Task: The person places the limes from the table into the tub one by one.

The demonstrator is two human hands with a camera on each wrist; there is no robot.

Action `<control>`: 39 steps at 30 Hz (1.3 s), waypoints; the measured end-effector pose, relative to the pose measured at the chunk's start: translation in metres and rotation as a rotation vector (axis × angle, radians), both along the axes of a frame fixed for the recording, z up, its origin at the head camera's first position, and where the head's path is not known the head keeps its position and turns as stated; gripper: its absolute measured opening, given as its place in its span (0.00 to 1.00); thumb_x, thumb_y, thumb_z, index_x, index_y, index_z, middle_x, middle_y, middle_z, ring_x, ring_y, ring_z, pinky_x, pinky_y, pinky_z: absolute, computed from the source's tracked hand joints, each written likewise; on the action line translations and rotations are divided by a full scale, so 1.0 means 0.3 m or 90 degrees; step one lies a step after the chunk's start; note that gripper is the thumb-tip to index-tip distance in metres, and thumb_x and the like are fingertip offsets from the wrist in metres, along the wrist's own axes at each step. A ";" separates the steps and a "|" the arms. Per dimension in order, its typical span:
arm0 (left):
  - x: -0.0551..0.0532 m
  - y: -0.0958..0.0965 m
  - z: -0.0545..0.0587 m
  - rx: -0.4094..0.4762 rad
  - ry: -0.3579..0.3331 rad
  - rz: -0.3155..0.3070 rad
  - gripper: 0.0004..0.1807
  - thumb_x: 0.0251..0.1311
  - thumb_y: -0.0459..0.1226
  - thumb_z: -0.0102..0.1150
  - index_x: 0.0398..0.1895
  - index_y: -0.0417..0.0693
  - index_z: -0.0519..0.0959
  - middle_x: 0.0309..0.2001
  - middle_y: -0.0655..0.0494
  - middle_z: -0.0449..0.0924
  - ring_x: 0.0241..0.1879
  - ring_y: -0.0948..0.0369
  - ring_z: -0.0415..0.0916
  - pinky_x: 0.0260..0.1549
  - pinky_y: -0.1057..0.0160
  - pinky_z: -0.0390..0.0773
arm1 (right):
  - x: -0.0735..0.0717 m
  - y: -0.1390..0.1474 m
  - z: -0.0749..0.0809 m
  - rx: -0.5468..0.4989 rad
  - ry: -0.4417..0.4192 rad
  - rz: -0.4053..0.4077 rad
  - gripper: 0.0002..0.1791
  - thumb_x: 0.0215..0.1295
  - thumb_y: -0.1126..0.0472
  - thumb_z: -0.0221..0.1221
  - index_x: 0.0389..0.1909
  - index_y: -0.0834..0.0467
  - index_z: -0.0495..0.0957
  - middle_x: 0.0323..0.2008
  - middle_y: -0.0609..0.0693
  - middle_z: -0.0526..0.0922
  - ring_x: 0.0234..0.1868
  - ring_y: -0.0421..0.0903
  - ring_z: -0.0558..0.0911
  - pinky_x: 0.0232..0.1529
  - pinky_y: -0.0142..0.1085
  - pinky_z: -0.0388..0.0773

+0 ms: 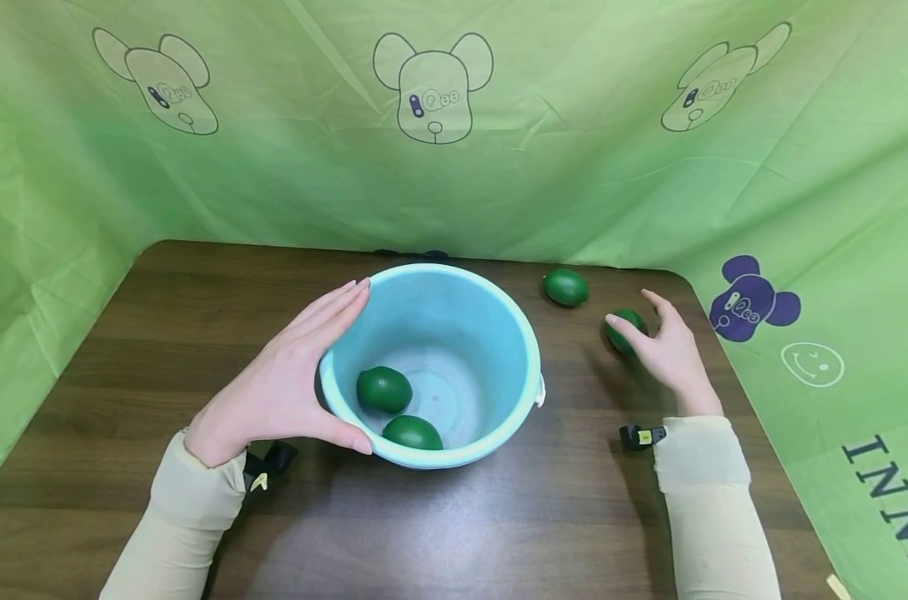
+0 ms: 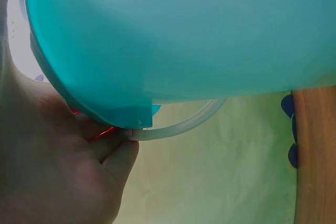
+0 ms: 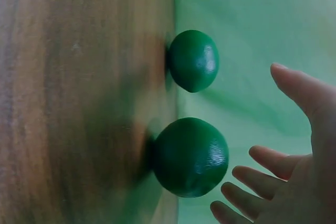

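A light blue bucket [image 1: 524, 400] stands on the table, with one lime [image 1: 384, 389] and a second lime [image 1: 413, 432] lying inside on its bottom. My left hand [image 1: 284, 387] holds the bucket's left rim, its thumb at the near side and its fingers at the far side. The left wrist view shows that hand [image 2: 68, 166] against the rim, close to the pale handle [image 2: 184, 125]. To the right, my right hand [image 1: 671, 350] hovers by a lime [image 1: 624, 332], thumb and fingers spread. The right wrist view shows a gap between that hand [image 3: 283, 177] and the lime [image 3: 191, 157].
Another lime [image 1: 565, 287] lies near the table's back edge, between the bucket and the right hand. Green curtain cloth [image 1: 296, 167] with printed mouse-like heads hangs behind and beside the brown wooden table [image 1: 544, 533].
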State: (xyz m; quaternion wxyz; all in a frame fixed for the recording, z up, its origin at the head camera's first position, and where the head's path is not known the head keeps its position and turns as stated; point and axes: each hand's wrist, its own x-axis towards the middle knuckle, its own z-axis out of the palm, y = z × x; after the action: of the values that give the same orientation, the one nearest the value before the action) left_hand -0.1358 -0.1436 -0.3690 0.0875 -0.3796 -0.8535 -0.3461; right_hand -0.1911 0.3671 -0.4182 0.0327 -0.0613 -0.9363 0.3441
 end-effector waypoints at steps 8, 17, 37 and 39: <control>0.010 -0.007 0.013 -0.025 -0.007 0.011 0.81 0.23 0.70 0.81 0.82 0.49 0.50 0.81 0.60 0.44 0.79 0.57 0.42 0.70 0.44 0.57 | -0.008 -0.001 -0.027 0.021 0.011 0.018 0.52 0.70 0.37 0.60 0.81 0.62 0.47 0.75 0.71 0.54 0.73 0.71 0.56 0.67 0.67 0.55; 0.021 -0.008 0.018 -0.021 -0.006 0.014 0.81 0.23 0.70 0.81 0.82 0.48 0.50 0.81 0.57 0.46 0.79 0.57 0.42 0.71 0.46 0.56 | -0.020 0.001 -0.037 0.045 0.021 0.048 0.50 0.71 0.40 0.61 0.80 0.65 0.50 0.73 0.73 0.57 0.70 0.72 0.61 0.65 0.67 0.59; 0.025 0.005 0.014 -0.006 0.006 0.005 0.81 0.24 0.70 0.81 0.82 0.45 0.51 0.81 0.55 0.46 0.79 0.56 0.43 0.71 0.47 0.55 | -0.018 0.020 -0.061 0.082 -0.006 0.046 0.44 0.73 0.47 0.61 0.77 0.68 0.54 0.69 0.77 0.60 0.64 0.75 0.66 0.57 0.68 0.65; 0.025 0.007 0.014 -0.004 0.006 0.004 0.80 0.24 0.70 0.81 0.82 0.45 0.51 0.81 0.55 0.46 0.79 0.56 0.43 0.71 0.47 0.55 | -0.017 0.022 -0.063 0.086 0.000 0.048 0.43 0.73 0.48 0.61 0.77 0.68 0.55 0.69 0.77 0.61 0.63 0.75 0.67 0.57 0.68 0.65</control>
State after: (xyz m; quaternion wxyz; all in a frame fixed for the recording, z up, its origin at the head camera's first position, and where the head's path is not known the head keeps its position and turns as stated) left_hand -0.1281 -0.1414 -0.3648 0.0913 -0.3785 -0.8554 -0.3416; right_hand -0.1962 0.3737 -0.4370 0.0236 -0.0239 -0.9591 0.2811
